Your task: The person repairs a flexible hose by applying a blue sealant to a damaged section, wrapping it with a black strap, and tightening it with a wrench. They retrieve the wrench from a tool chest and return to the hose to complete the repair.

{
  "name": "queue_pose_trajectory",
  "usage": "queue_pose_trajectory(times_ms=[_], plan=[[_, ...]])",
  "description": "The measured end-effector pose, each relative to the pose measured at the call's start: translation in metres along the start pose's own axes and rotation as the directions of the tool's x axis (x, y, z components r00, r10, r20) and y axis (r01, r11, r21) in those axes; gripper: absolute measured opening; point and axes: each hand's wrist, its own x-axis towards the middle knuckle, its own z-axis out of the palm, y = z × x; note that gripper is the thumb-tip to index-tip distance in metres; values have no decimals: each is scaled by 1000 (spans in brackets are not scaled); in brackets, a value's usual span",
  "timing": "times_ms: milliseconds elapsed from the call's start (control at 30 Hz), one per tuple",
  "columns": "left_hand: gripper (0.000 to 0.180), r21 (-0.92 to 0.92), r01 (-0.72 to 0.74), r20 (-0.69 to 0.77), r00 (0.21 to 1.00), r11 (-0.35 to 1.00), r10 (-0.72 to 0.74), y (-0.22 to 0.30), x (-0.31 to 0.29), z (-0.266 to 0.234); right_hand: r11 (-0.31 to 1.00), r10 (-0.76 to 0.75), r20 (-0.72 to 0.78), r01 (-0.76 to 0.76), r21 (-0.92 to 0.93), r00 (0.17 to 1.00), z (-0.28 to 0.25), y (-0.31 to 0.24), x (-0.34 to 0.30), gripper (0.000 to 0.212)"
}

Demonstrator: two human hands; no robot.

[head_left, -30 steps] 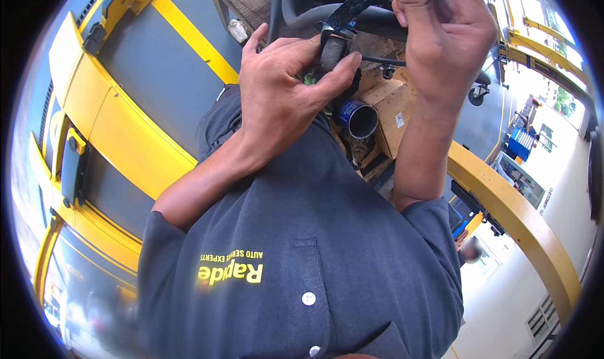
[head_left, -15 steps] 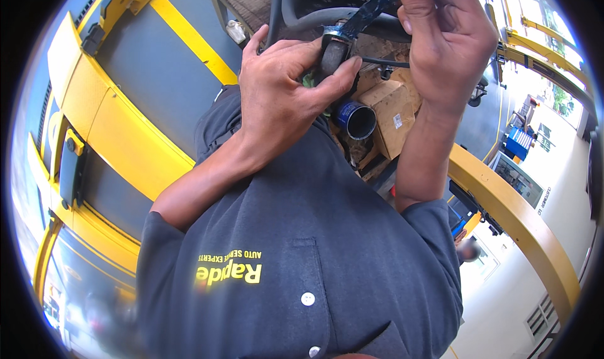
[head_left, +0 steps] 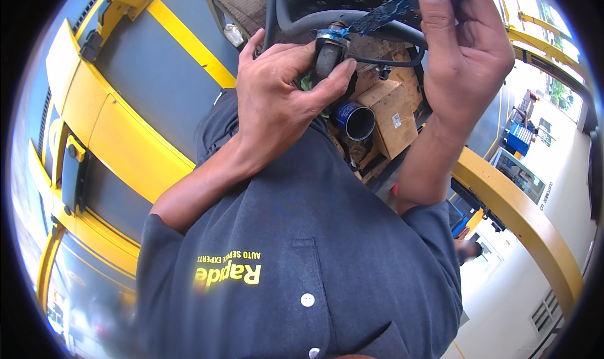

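Observation:
My left hand (head_left: 283,101) is closed around a short black hose end with a metal clamp (head_left: 327,57), thumb and fingers pinching it from both sides. A strip of blue tape (head_left: 384,11) runs taut from the top of that hose end up and right to my right hand (head_left: 469,57), which pinches the tape's far end between thumb and fingers. Both hands are raised in front of my grey shirt (head_left: 302,252). A thicker grey hose (head_left: 371,20) curves just behind the hose end.
Below the hands lie a blue cylindrical can (head_left: 355,121) and a cardboard box (head_left: 395,110) on a cluttered tray. Yellow lift arms (head_left: 119,139) cross the grey floor at left, another yellow beam (head_left: 522,208) at right. A blue cart (head_left: 519,139) stands far right.
My right hand has shifted slightly up and right, drawing the blue tape out longer from the hose end. My left hand keeps its grip in about the same place.

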Motion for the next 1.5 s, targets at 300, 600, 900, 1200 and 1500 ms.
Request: queue_pose_trajectory(times_ms=[300,600,900,1200,1500], plan=[[27,24,32,19,999,999,-32,-2,-1,-3,956,-273,278,293,-33,921,11,7,28,25],[27,19,10,9,1000,1000,-10,-3,0,-2,986,-126,410,161,-51,903,15,1,40,24],[26,3,-17,0,1000,1000,17,-3,2,-2,990,142,453,-128,-61,880,19,-2,43,24],[25,3,-13,-12,1000,1000,13,-3,1,-2,988,14,332,-63,139,943,17,4,37,24],[23,-1,4,21,1000,1000,-4,1,1,-3,992,-80,96,70,104,992,-19,9,-7,17]])
